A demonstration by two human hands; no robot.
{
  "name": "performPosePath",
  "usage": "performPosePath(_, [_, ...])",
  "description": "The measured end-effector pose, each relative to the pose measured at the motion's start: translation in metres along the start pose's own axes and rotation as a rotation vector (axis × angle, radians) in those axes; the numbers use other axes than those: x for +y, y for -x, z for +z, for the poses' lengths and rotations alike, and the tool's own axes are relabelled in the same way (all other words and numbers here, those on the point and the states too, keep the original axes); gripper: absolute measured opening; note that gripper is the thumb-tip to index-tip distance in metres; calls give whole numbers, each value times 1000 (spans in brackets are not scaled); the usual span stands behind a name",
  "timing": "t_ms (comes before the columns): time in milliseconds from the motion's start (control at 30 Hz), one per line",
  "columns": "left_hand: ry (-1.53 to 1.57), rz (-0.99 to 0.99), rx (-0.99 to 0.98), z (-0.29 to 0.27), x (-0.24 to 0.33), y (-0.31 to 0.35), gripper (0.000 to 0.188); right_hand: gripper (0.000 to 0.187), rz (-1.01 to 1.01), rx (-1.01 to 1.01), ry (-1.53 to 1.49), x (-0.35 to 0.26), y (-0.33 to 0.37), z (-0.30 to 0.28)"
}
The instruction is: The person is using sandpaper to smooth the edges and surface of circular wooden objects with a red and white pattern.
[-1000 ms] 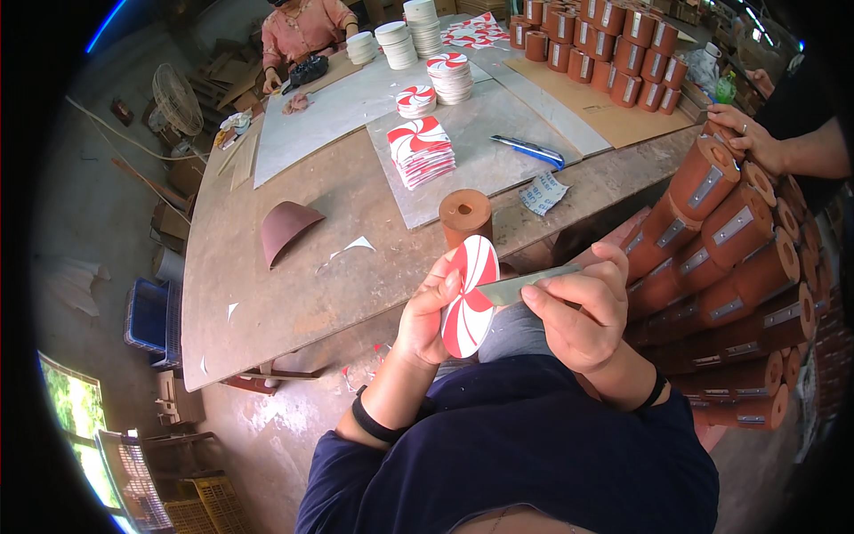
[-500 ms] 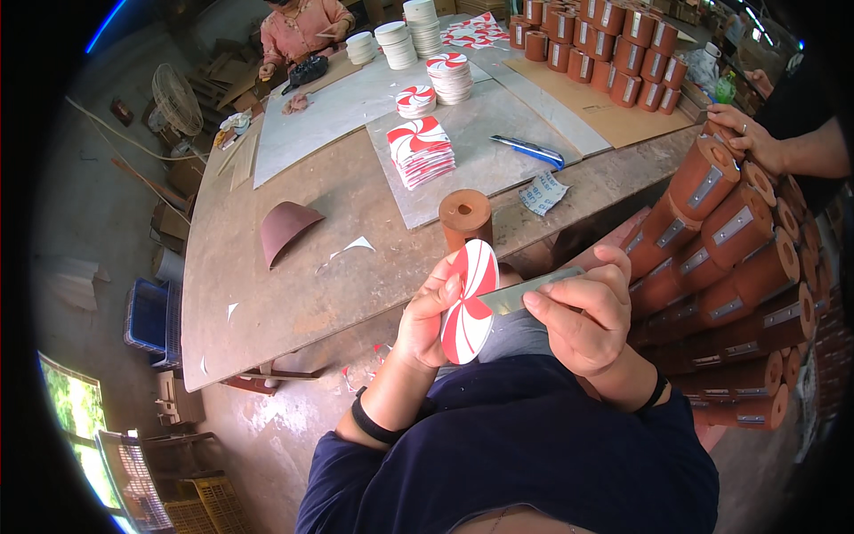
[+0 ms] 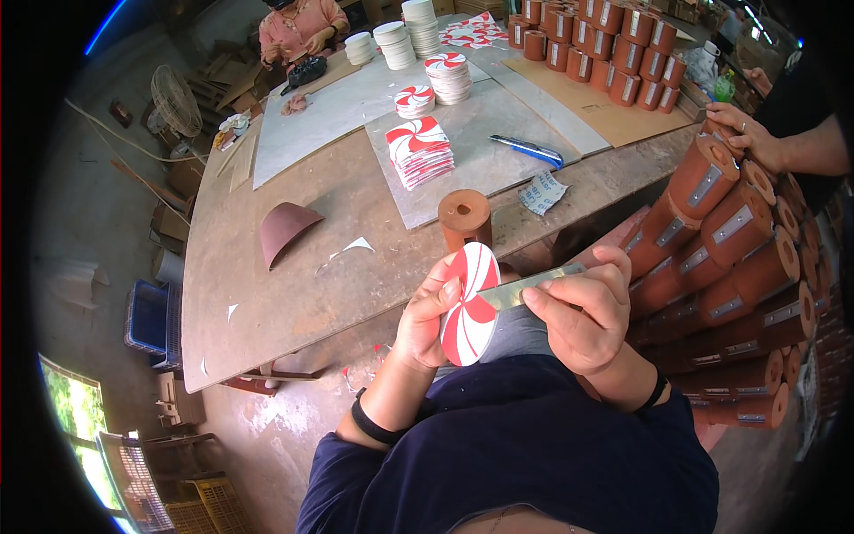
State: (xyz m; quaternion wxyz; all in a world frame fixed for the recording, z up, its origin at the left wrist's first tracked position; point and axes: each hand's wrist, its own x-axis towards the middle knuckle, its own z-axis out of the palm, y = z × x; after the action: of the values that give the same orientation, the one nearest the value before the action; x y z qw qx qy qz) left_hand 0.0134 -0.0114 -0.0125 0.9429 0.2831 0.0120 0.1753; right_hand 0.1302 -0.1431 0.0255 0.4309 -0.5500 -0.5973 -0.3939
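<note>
My left hand (image 3: 422,320) pinches a round disc (image 3: 470,334) with a red and white swirl, its face tilted toward my right. In my right hand (image 3: 585,325) is a flat, thin metal blade (image 3: 511,295); its far end meets the disc near the centre and right edge. Just beyond the disc, a brown cylinder (image 3: 464,214) with a hole in its top stands upright at the table's near edge. Past it lies a stack of square red and white swirl sheets (image 3: 420,156). A blue utility knife (image 3: 529,152) rests to the right of that stack.
Brown cylinders with metal strips (image 3: 729,240) are piled along my right, where another person's hand (image 3: 747,133) rests. More cylinders (image 3: 623,53) stand at the far right. White disc stacks (image 3: 394,46) stand farther back. A curved brown piece (image 3: 286,233) lies left on the table (image 3: 267,311).
The blade has shifted and tilted slightly against the disc, catching more light. Both my hands stay nearly in place. The person across the table has moved their hands.
</note>
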Motion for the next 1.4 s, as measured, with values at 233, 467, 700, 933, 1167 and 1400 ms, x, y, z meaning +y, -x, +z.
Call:
performPosePath(233, [-29,26,22,0,0,2,42,28,9,-5,-24,0,1,0])
performPosePath(467, [-58,30,14,-7,-1,7,49,26,47,-17,-44,1,0,-2])
performPosePath(700, [3,5,-43,-2,2,6,40,24,20,-9,-100,-5,0,-5])
performPosePath(933, [61,30,-5,-9,-1,6,48,26,2,-1,-78,-4,2,-4])
performPosePath(1167, [-46,-1,-87,1,5,11,41,29,34,8,-10,2,0,0])
performPosePath(1400, [-60,25,-117,-5,15,14,45,29,112,50,-55,14,3,0])
